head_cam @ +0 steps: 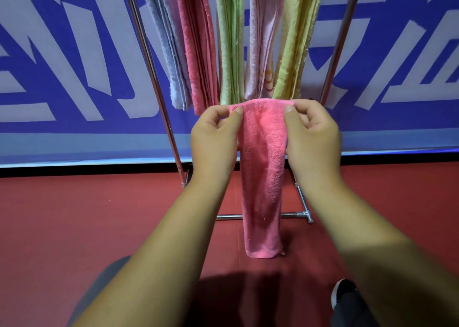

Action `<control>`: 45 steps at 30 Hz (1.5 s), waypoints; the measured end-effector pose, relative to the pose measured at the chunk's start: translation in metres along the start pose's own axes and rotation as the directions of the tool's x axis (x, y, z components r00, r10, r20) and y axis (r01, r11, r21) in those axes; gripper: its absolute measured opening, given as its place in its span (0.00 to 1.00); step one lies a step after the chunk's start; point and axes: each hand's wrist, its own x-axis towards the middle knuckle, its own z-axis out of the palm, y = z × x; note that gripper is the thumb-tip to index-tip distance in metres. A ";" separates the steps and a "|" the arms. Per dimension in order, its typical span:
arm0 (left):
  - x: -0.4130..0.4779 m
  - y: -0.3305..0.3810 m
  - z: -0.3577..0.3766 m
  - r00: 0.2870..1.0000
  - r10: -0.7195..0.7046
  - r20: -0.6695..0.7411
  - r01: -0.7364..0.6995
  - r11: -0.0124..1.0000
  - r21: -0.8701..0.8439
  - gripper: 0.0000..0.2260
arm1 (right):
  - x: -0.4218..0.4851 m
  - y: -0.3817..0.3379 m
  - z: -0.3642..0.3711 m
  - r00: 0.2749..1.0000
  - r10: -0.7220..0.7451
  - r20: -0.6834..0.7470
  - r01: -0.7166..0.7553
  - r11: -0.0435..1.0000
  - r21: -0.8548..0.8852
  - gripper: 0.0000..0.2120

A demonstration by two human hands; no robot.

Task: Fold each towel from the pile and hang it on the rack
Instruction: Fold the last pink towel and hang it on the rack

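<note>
A pink towel (262,177) hangs folded lengthwise in front of me, its lower end above the red floor. My left hand (215,138) pinches its top left corner between thumb and fingers. My right hand (313,138) pinches the top right corner the same way. Behind the towel stands the metal rack (151,66), with several folded towels hanging on it: a lavender one (165,46), a deep pink one (198,48), a green one (231,43), a pale pink one (264,41) and a yellow-green one (296,43). The rack's top bar is out of frame.
The rack's chrome base bar (295,215) lies on the red floor (74,215) behind the hanging towel. A blue and white banner wall (62,66) stands behind the rack. A dark shoe (344,292) shows at the bottom right, and a grey object (109,277) at bottom left.
</note>
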 end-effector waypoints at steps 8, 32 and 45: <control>-0.018 0.006 0.012 0.997 0.012 0.075 -0.012 1.000 -0.006 0.04 | -0.009 -0.004 0.009 0.998 -0.023 0.051 0.024 1.000 -0.014 0.07; -0.023 -0.006 0.018 0.961 0.133 0.242 -0.182 0.964 0.195 0.29 | -0.012 0.002 0.002 0.975 0.013 0.220 -0.037 0.993 0.108 0.12; -0.011 -0.012 0.011 0.949 0.158 0.274 -0.199 0.972 0.127 0.26 | -0.007 0.004 0.002 0.972 0.013 0.236 -0.066 0.973 0.219 0.09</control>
